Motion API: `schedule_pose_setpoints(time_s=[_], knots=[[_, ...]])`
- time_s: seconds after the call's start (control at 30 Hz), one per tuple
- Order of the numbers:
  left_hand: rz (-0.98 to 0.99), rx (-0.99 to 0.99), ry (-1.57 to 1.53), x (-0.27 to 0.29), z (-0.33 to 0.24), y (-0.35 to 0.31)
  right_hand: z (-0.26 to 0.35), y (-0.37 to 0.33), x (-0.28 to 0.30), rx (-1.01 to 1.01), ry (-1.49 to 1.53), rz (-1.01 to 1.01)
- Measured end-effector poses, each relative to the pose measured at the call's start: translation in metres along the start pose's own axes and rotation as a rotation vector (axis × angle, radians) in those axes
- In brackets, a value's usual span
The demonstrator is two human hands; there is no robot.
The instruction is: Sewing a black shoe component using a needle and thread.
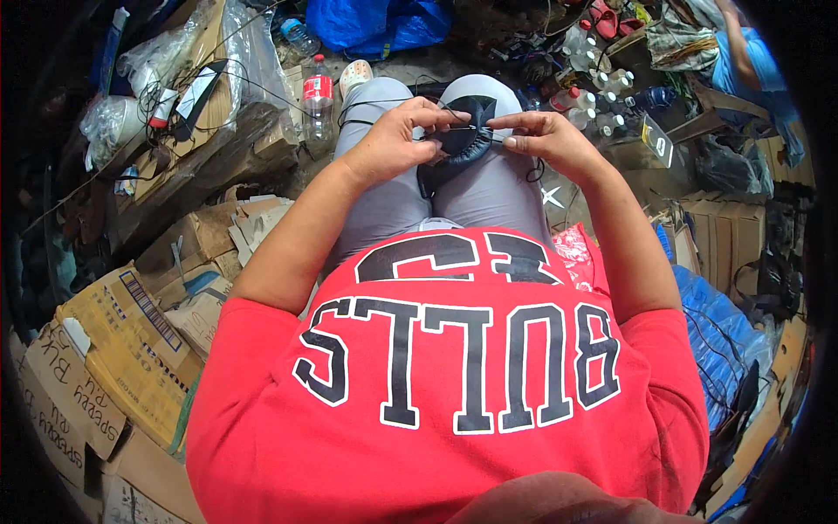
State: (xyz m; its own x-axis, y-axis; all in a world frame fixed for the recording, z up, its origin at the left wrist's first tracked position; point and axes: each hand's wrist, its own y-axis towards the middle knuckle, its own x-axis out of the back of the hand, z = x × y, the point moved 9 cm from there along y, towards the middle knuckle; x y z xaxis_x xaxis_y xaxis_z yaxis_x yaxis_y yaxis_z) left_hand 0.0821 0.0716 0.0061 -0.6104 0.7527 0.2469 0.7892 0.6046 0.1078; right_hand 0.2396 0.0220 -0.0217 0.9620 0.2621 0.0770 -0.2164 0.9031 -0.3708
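While the person sat with knees forward, a dark, rounded piece (464, 150) lay over the right thigh of the grey trousers (384, 196), near the gap between the legs. Its long axis ran roughly from one o'clock to seven, its curved, puckered edge facing about five. A thin, bright sliver (472, 129) crossed it nearly from nine to three; needle or thread, I could not tell.

At nine o'clock of the piece, the left hand (408, 135) had its thumb and fingers a little apart at the edge; how firmly they gripped was unclear. At three, the right hand (548, 141) held thumb and forefinger close together beside it, whatever they pinched too small to make out.

Farther out, a clear red-capped bottle (319, 109) stood between nine and ten, a blue plastic sheet (384, 26) lay toward eleven, and assorted bottles (580, 109) clustered between two and three. Yellow-printed cardboard (131, 341) was at eight, a blue wrapped bundle (711, 336) at four, and the red shirt (454, 463) at six.
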Motion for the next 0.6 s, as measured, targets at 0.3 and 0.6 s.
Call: schedule_pose_setpoints(time_s=[0.3, 0.6], knots=[[-0.07, 0.23, -0.286, -0.009, 0.033, 0.007, -0.008, 0.006, 0.0, -0.038, 0.01, -0.001], [-0.083, 0.186, -0.398, -0.027, 0.043, 0.024, -0.001, 0.017, -0.004, -0.004, -0.076, -0.073]])
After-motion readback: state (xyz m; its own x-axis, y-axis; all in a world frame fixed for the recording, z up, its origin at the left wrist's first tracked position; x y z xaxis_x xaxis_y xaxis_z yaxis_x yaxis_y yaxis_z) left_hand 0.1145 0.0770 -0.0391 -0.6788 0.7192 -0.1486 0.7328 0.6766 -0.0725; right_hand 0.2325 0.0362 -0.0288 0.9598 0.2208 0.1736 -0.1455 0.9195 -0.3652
